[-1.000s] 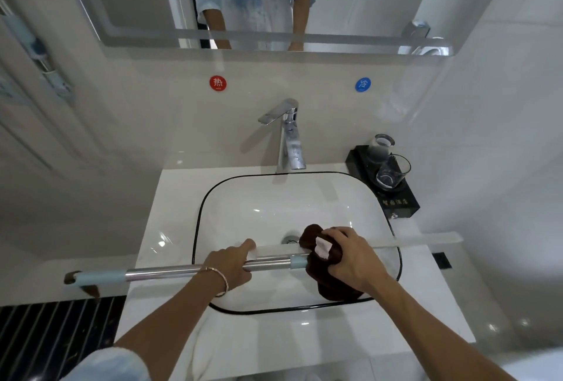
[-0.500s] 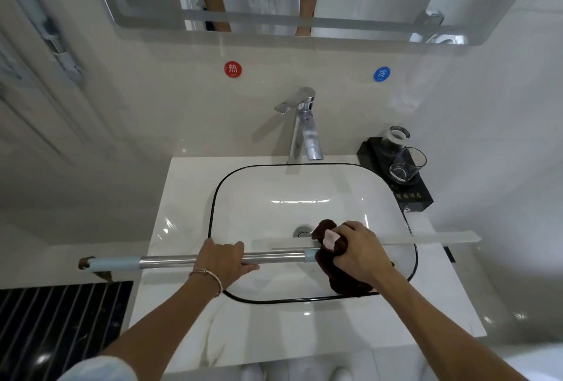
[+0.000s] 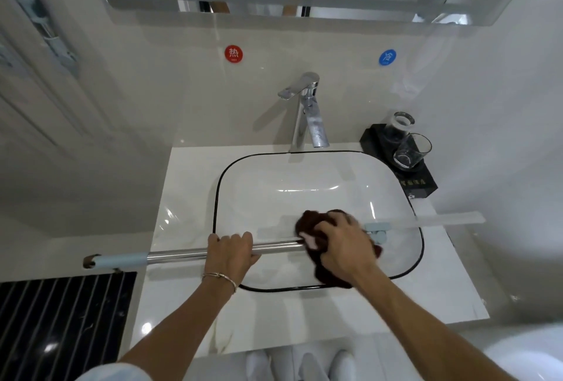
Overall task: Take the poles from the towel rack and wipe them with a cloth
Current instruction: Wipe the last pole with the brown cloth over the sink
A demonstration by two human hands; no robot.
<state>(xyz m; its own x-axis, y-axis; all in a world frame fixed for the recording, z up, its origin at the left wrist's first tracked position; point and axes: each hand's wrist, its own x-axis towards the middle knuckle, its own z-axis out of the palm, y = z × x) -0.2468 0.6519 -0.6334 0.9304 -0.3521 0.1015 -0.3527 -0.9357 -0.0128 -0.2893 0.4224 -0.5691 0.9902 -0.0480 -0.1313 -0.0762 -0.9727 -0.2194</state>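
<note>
The left hand curls round the steel pole, held level over the near rim of the sink. To its right, the right hand clamps the soft dark cloth round it. The stiff, probably slippery pole is best gripped mid-length.

Open over the far half of the basin and along the near surface, blocked far by the faucet, far right by glasses.
</note>
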